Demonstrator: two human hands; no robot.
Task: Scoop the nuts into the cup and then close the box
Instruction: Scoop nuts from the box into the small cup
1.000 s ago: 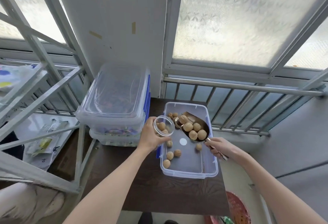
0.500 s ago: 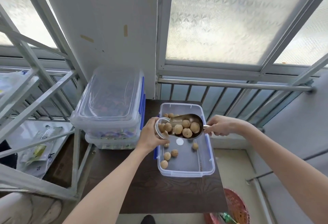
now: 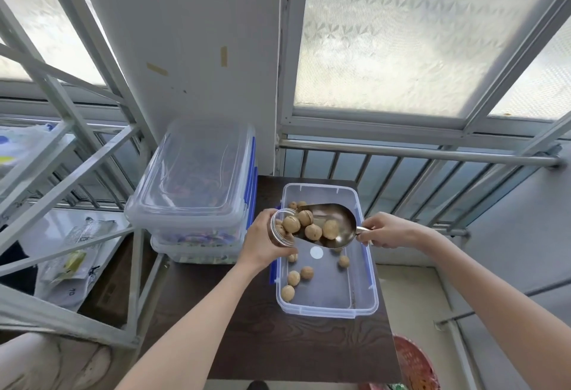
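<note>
An open clear plastic box with blue clips lies on a dark wooden table. Several loose nuts lie on its floor. My left hand holds a small clear cup tilted on its side over the box's left edge, its mouth facing right. My right hand grips the handle of a metal scoop above the box. The scoop holds several nuts, and its lip meets the cup's mouth. One nut sits at the cup's rim, others inside the cup.
Two stacked clear lidded boxes stand on the table, left of the open box. A metal railing and frosted windows are behind. A grey metal frame stands to the left. A red basket lies on the floor at lower right.
My right hand swung the loaded scoop from pointing away to lying sideways, its lip now at the cup's mouth. The cup has tipped toward the scoop and nuts are sliding in.
</note>
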